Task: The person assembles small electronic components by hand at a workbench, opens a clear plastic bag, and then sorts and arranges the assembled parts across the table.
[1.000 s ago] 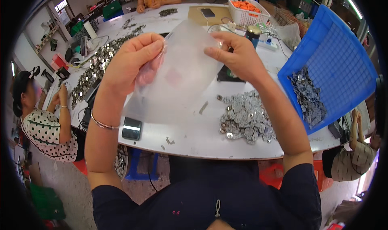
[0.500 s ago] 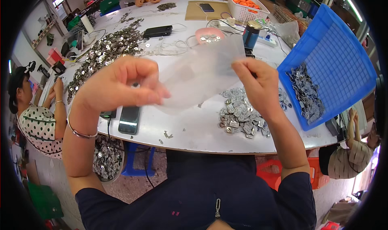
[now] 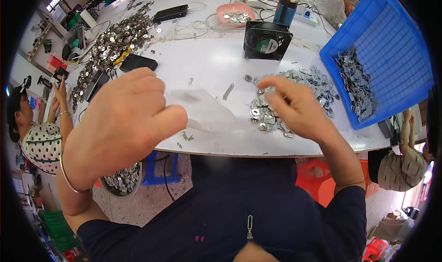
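Head view: I see the left hand (image 3: 126,119) closed in a fist on a translucent plastic bag (image 3: 205,107), which spreads rightward above the table (image 3: 198,68) near its front edge. I see the right hand (image 3: 297,105) loosely open, thumb and forefinger apart, over grey metal pieces (image 3: 268,115). Farther from that edge stands a black fan (image 3: 267,38); a blue basket (image 3: 391,45) tilts by the table's right edge.

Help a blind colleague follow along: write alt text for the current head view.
A person's left hand appears closed on a translucent plastic bag over a white table, while the half-open right hand is by a pile of small grey parts; beside it, a tilted blue basket holds more.
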Tool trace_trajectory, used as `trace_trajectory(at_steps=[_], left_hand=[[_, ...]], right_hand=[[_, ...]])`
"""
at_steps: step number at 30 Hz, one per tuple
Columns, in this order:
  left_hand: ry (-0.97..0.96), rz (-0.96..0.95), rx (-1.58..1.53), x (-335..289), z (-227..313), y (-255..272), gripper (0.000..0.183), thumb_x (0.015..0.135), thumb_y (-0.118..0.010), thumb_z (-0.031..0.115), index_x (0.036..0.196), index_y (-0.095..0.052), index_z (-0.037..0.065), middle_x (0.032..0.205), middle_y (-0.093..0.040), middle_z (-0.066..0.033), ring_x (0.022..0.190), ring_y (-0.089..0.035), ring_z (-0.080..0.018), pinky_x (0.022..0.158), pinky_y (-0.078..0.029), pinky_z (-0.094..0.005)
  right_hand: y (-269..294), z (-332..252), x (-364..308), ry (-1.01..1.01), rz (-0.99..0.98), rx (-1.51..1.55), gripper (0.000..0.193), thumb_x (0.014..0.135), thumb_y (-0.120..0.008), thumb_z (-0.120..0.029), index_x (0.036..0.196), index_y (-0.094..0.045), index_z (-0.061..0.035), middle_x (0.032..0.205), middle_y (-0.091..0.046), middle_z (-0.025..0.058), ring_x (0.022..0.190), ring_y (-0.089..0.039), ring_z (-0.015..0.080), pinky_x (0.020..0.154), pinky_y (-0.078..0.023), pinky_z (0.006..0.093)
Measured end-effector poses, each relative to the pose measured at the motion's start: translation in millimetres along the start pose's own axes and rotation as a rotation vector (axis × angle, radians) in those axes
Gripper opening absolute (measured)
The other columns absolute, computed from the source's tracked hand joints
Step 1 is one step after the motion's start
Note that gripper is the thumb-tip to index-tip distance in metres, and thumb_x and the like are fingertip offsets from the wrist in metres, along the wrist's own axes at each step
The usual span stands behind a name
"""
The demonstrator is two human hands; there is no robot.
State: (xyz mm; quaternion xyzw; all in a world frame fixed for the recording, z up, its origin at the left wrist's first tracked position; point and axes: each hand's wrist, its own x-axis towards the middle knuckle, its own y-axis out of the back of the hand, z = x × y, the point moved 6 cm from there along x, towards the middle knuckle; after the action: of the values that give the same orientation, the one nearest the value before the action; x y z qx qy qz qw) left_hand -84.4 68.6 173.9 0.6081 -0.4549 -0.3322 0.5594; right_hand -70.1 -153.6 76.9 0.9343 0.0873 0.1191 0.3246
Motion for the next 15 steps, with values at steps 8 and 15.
trace_trajectory(at_steps=[8, 15], left_hand=[[0.561, 0.401, -0.335, -21.6, -117.1, 37.4, 0.015, 0.092, -0.063, 0.018, 0.096, -0.066, 0.004, 0.088, -0.069, -0.0049, 0.073, -0.063, -0.0179, 0.067, -0.050, -0.0356], [0.451, 1.161, -1.555, -22.1, -166.1, -12.5, 0.027, 0.099, -0.050, 0.021, 0.116, -0.058, 0.001, 0.100, -0.066, -0.0069, 0.089, -0.066, -0.0204, 0.079, -0.054, -0.0359]], right_hand=[[47.2, -49.6, 2.3, 0.272, 0.248, 0.141, 0.016, 0.093, -0.058, -0.010, 0.104, -0.064, -0.0016, 0.062, -0.047, -0.0042, 0.056, -0.040, 0.0019, 0.051, -0.032, 0.0217], [40.6, -5.0, 15.6, -0.029, 0.101, 0.377, 0.024, 0.095, -0.057, -0.017, 0.109, -0.064, 0.0009, 0.073, -0.053, -0.0048, 0.066, -0.044, 0.0025, 0.058, -0.036, 0.0201]])
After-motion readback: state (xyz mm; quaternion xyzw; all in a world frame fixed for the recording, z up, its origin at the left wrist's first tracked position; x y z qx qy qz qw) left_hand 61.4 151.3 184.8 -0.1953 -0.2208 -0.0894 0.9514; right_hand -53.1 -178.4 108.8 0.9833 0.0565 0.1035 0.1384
